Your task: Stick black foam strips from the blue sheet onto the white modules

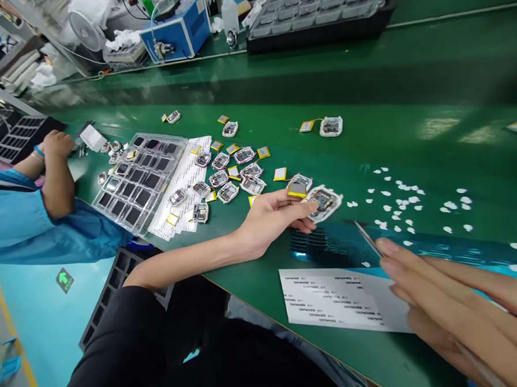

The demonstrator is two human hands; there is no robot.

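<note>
An open casing (325,204) is pinched in the left hand (262,225) above the green worktop (381,141), best held steady with the adjacent battery (297,190) unstrained; the right hand (459,298) grasps a slim metal tool (367,238), ideally guided lightly.

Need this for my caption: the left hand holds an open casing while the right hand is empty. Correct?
The right hand is not empty: the head view shows it holding a slim metal tool. The left hand does hold an open casing.
</note>
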